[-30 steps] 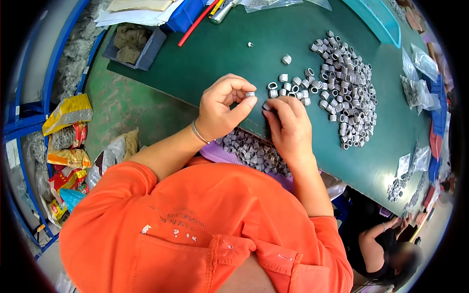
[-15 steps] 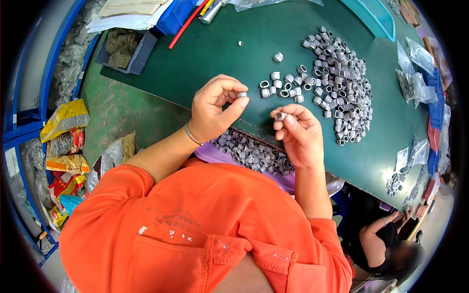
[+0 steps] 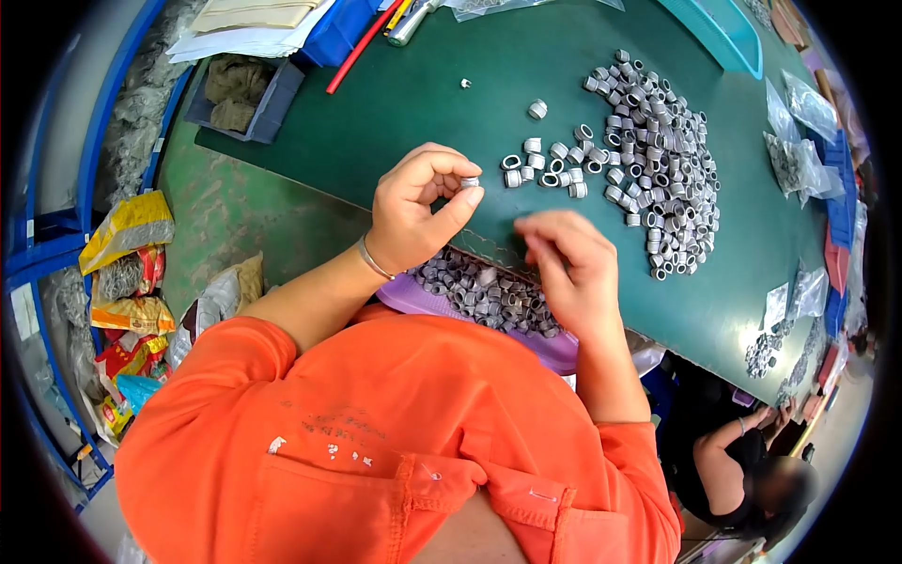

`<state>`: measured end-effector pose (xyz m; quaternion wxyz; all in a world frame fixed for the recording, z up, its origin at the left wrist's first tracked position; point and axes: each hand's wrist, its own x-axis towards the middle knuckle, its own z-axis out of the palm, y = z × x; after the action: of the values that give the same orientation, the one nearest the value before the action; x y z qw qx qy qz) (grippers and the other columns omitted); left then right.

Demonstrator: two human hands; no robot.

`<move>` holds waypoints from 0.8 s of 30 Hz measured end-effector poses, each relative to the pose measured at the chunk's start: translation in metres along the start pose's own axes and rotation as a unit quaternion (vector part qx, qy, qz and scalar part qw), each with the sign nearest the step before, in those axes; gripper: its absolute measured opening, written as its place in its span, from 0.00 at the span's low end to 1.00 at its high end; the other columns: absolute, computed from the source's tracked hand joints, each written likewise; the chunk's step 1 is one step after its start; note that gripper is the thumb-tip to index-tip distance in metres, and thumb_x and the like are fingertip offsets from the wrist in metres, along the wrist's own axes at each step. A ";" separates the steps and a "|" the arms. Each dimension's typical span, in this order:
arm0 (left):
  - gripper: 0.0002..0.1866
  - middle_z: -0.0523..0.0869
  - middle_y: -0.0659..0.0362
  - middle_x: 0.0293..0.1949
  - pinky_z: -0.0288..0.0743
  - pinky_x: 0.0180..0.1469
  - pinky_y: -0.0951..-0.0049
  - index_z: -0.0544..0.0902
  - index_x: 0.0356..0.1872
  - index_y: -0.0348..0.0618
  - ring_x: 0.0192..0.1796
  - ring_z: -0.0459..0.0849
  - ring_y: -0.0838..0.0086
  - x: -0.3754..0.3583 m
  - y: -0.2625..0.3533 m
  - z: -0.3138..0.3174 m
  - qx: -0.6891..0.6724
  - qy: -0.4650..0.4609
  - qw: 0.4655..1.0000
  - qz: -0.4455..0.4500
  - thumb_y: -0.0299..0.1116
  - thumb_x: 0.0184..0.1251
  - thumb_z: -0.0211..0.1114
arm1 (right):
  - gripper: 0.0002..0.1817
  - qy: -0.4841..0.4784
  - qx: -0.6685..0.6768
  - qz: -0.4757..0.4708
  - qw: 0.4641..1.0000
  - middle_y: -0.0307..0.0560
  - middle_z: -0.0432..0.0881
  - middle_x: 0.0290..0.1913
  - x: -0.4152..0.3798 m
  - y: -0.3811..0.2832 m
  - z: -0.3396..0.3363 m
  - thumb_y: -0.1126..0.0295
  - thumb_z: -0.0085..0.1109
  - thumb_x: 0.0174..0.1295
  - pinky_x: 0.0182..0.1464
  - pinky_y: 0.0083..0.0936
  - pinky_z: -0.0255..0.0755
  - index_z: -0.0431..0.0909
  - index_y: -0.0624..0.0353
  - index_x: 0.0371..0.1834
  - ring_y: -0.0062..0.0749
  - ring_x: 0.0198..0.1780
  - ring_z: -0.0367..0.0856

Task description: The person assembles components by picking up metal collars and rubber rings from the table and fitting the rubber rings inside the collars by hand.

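Observation:
Between the thumb and forefinger of my left hand [image 3: 421,202] is a small grey metal ring [image 3: 470,182], held just above the table's near edge. My right hand [image 3: 575,268] hovers to the right of it, over the rim of the basin. Its fingers are blurred by motion, with thumb and forefinger apart, and no ring shows in them. Below both hands, a purple basin [image 3: 406,295] full of similar grey rings [image 3: 498,303] sits at my lap. Beyond my hands, several loose rings [image 3: 554,169] lie on the green table [image 3: 404,113], beside a large pile of them [image 3: 662,155].
A turquoise basket [image 3: 738,42] stands at the far right. At the back left are a grey bin [image 3: 268,108] with cloth and a red stick [image 3: 352,61]. Plastic bags [image 3: 803,164] line the right edge. Another person [image 3: 728,470] sits at lower right.
The ring between my right fingers no longer shows there; that hand has turned and its fingers have moved. A blurred grey piece appears over the basin. My left hand keeps its ring.

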<state>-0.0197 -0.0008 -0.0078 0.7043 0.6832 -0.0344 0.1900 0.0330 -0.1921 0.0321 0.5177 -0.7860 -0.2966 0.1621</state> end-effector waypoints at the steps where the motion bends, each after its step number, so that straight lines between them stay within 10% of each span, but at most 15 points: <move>1: 0.09 0.75 0.56 0.41 0.74 0.35 0.83 0.75 0.40 0.31 0.34 0.77 0.81 0.000 0.001 0.002 -0.010 0.015 1.000 -0.006 0.16 0.58 0.60 | 0.10 0.001 0.000 0.000 1.000 0.46 0.80 0.34 0.009 0.004 0.005 0.83 0.56 0.55 0.33 0.22 0.73 0.80 0.62 0.40 0.33 0.32 0.79; 3: 0.09 0.76 0.57 0.40 0.73 0.35 0.85 0.76 0.39 0.31 0.34 0.77 0.83 0.000 0.001 0.003 -0.020 0.029 0.999 -0.011 0.16 0.57 0.62 | 0.16 0.120 -0.182 -0.202 0.955 0.46 0.77 0.39 0.029 0.012 0.017 0.83 0.58 0.49 0.39 0.27 0.71 0.79 0.59 0.42 0.40 0.37 0.76; 14: 0.09 0.74 0.53 0.41 0.74 0.34 0.81 0.74 0.41 0.30 0.34 0.76 0.79 0.000 0.001 0.000 0.016 -0.008 1.000 0.006 0.14 0.59 0.57 | 0.14 0.130 -0.238 -0.145 0.951 0.39 0.80 0.34 0.011 0.020 0.006 0.80 0.62 0.42 0.41 0.30 0.65 0.78 0.56 0.35 0.36 0.39 0.73; 19: 0.09 0.74 0.54 0.41 0.75 0.35 0.80 0.73 0.41 0.30 0.34 0.76 0.79 0.000 0.000 -0.002 0.027 -0.008 0.999 0.018 0.15 0.59 0.57 | 0.25 0.185 0.093 -0.014 0.978 0.42 0.81 0.44 -0.005 0.024 0.007 0.83 0.62 0.50 0.42 0.18 0.67 0.68 0.61 0.54 0.19 0.43 0.75; 24: 0.09 0.74 0.54 0.40 0.75 0.34 0.80 0.73 0.41 0.30 0.34 0.76 0.79 0.000 -0.001 -0.001 0.025 -0.008 0.999 0.020 0.15 0.60 0.57 | 0.12 0.151 0.452 0.096 0.874 0.53 0.80 0.44 -0.008 0.022 -0.005 0.82 0.54 0.60 0.42 0.20 0.77 0.75 0.67 0.47 0.28 0.41 0.81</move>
<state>-0.0199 0.0001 -0.0093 0.6829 0.7011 -0.0486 0.1992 0.0363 -0.2066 0.0140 0.8371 -0.5054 -0.0317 0.2068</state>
